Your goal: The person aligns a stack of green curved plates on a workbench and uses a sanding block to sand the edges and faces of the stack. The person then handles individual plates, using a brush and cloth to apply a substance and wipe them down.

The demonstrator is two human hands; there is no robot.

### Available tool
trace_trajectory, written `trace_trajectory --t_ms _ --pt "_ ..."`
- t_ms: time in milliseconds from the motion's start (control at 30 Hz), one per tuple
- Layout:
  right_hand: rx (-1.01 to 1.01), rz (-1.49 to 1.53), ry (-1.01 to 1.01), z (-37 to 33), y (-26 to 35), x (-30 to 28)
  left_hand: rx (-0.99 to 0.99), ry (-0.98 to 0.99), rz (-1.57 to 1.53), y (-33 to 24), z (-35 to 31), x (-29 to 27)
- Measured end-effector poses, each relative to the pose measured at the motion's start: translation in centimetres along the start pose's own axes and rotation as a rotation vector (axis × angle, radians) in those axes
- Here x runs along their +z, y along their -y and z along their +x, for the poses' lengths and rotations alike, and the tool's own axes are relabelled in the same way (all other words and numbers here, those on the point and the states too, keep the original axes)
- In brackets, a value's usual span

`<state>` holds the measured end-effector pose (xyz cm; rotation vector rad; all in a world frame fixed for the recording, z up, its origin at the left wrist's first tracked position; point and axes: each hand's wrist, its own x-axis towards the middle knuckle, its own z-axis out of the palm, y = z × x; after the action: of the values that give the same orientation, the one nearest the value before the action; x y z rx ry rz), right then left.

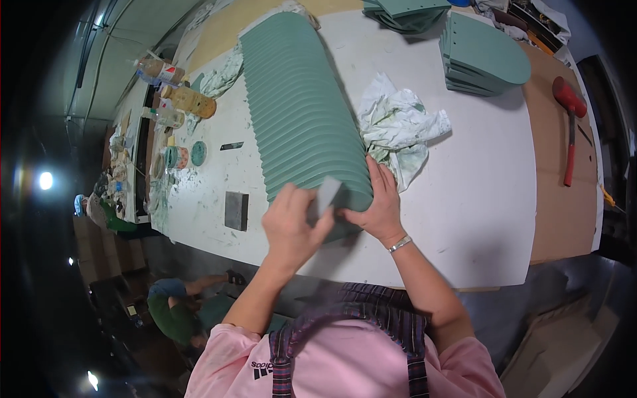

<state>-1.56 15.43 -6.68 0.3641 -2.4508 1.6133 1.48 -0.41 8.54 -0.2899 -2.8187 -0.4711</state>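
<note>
A long row of green panels point(298, 99) with rounded edges overlaps like shingles across the white table, running away from me. At its near end, my left hand point(290, 222) pinches a small flat grey piece point(328, 193), slightly blurred; I cannot tell whether it is a scraper or a folded sheet. The piece is over the nearest panels. My right hand point(381, 207) grips the row's near right corner, thumb along the front edge and fingers up the side. Just beyond that hand lies a crumpled white cloth point(398, 126) with green stains.
Left of the row are a dark grey block point(236, 211), a blade point(231, 146), a small tub of green paste point(176, 157) and several bottles point(192, 103). More green panels point(488, 56) are stacked far right, near a red mallet point(569, 99). Another person point(174, 308) is lower left.
</note>
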Motion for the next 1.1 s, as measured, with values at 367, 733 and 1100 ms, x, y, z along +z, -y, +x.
trace_trajectory --t_ms 367,733,1100 --pt "0.027 0.016 0.015 -0.6 0.0 0.2 -0.148 -0.095 -0.053 1.0 -2.2 -0.6" --pt "0.007 -0.023 0.026 -0.4 -0.9 0.5 -0.099 -0.136 -0.019 1.7 0.4 -0.5" --pt "-0.010 -0.040 0.010 -0.3 -0.7 -0.3 0.003 -0.092 0.016 2.6 3.0 0.3"
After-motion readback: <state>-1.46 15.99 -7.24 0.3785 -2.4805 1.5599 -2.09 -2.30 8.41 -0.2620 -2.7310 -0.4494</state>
